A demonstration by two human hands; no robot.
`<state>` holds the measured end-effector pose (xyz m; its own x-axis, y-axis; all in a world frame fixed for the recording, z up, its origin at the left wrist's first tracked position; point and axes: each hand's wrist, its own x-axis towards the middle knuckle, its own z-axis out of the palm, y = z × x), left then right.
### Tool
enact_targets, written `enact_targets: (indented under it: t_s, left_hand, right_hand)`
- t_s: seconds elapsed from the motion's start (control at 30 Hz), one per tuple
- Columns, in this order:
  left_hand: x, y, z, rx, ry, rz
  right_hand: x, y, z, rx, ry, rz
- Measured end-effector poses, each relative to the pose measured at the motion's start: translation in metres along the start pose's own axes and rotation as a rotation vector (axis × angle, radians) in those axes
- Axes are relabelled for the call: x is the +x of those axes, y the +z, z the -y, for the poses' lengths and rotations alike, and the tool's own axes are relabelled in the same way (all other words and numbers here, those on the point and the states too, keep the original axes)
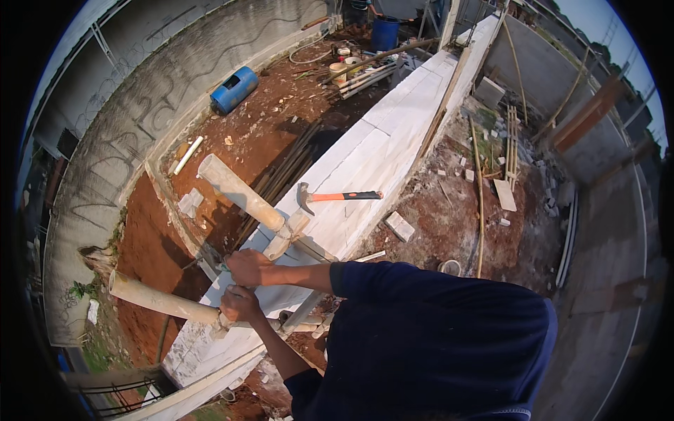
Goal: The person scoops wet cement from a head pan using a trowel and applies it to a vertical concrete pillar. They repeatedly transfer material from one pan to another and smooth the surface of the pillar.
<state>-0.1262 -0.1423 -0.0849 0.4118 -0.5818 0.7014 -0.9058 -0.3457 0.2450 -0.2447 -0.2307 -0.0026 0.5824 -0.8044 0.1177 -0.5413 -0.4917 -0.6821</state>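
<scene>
My right hand (249, 267) is closed, with its fist over the top of the white block wall (372, 151). A small greenish bit shows at its knuckles; what it grips is hidden. Just below, my left hand (239, 304) is also closed beside the end of a thick bamboo pole (165, 298); I cannot make out what is in it. A second thick bamboo pole (242, 191) juts out over the wall beyond my right hand, against a short wooden piece (286, 236). Farther along the wall top lies a claw hammer (340, 197) with an orange and black handle.
A blue drum (234, 90) lies on the red soil to the left, near a grey wall (105, 165). Long dark poles (281, 168) lie beside the block wall. On its right are a loose white block (400, 226), a thin bamboo pole (478, 203) and rubble.
</scene>
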Motion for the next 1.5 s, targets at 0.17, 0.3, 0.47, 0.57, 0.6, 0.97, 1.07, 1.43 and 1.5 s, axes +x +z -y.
enact_targets:
  t_s: [0.17, 0.3, 0.47, 0.57, 0.6, 0.97, 1.07, 1.43, 1.5]
  left_hand:
    - [0.000, 0.002, -0.008, 0.027, 0.014, -0.017]
    - [-0.001, 0.002, -0.003, 0.047, 0.065, -0.071]
    - [-0.002, 0.000, -0.004, -0.024, 0.014, -0.014]
    - [-0.003, -0.001, -0.006, -0.010, -0.002, 0.018]
    - [-0.003, -0.002, -0.006, -0.003, 0.006, 0.005]
    - [0.003, 0.000, -0.019, -0.040, 0.032, -0.067]
    - [0.013, -0.009, -0.015, -0.050, 0.071, -0.149]
    - [0.013, -0.014, -0.019, -0.201, 0.028, -0.130]
    - [0.009, -0.014, -0.018, -0.185, 0.023, -0.160]
  right_hand:
    - [0.001, 0.006, -0.011, -0.092, -0.061, -0.045]
    - [-0.001, -0.006, 0.000, -0.142, -0.074, 0.015]
    - [0.001, -0.009, 0.001, -0.072, 0.002, 0.108]
    - [-0.002, -0.002, -0.003, -0.030, 0.016, 0.044]
    - [-0.001, -0.001, -0.002, -0.025, 0.026, 0.030]
    - [-0.001, -0.019, 0.000, -0.039, 0.039, 0.050]
    - [0.002, -0.017, 0.008, -0.051, -0.012, 0.019]
    - [0.009, -0.012, 0.011, -0.264, 0.093, 0.106]
    - [0.005, -0.012, 0.016, -0.280, 0.058, 0.095]
